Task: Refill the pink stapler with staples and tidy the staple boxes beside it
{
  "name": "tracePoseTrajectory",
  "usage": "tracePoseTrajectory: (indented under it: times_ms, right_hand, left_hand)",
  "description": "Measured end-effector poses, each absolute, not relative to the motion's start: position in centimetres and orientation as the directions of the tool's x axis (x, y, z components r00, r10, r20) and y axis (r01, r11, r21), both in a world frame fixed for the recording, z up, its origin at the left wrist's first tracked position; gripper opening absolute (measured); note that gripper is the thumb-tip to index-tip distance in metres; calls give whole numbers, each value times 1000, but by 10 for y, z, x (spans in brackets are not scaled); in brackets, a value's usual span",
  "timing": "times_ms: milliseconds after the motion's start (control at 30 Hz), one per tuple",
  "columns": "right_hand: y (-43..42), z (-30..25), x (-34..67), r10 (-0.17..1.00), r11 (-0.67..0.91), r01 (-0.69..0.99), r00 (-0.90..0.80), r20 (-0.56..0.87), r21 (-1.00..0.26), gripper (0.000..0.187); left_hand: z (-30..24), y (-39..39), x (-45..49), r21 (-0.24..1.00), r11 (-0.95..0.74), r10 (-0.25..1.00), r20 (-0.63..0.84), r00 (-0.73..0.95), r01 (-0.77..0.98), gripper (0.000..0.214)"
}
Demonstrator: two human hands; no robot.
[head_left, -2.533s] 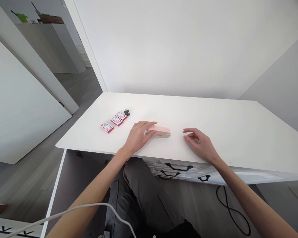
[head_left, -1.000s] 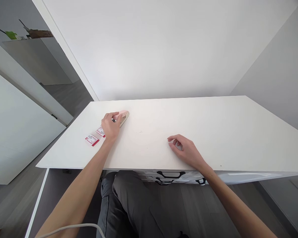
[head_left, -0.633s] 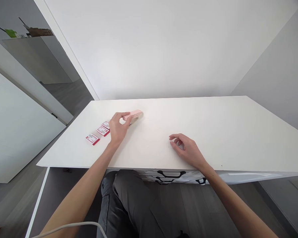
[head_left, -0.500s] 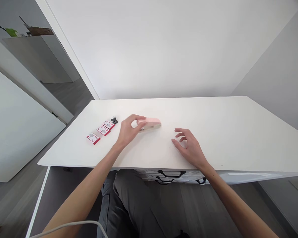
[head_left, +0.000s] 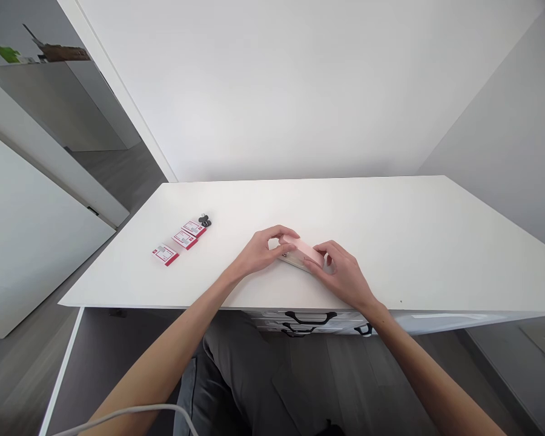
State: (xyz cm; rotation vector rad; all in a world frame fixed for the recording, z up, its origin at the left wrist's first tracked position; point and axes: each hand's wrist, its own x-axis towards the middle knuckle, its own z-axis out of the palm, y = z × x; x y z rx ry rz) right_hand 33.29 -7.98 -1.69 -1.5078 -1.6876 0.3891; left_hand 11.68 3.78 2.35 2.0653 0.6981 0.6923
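Note:
A pink stapler [head_left: 303, 249] with a cream base is between my two hands, close above or on the white desk [head_left: 404, 242]. My left hand [head_left: 264, 249] pinches its left end between thumb and fingers, near a small metal part. At the other end, my right hand [head_left: 340, 272] has its thumb and fingers closed round the stapler. Parts of both ends are hidden by my fingers.
On the left of the desk lie three red-and-white cards or packets [head_left: 184, 238] and some small black pieces [head_left: 204, 220]. Drawers with black handles [head_left: 310, 317] are below the front edge. A white cable [head_left: 131, 409] crosses my left forearm.
My left hand has carried the stapler rightward and toward me, and it now slants down to the right. My right hand, previously apart and open, has closed on its right end.

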Motion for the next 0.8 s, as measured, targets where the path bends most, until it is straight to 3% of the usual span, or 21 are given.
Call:
tracePoseTrajectory:
  times_ms: [300, 533, 667, 800]
  right_hand:
    - [-80, -17, 332, 922, 243, 701, 48, 384, -671, 28]
    - [-82, -18, 329, 928, 211, 721, 65, 368, -660, 28]
    - [-83, -20, 328, 937, 176, 722, 85, 339, -669, 35]
    - [-85, -19, 327, 961, 164, 712, 41, 273, -683, 52]
  left_hand:
    - [22, 31, 111, 802, -542, 681, 246, 690, 250, 31]
    - [22, 29, 43, 496, -648, 757, 500, 420, 578, 33]
    - [14, 32, -27, 391, -448, 817, 544, 191, 804, 38]
    - [5, 33, -85, 384, -130, 886, 459, -67, 914, 69]
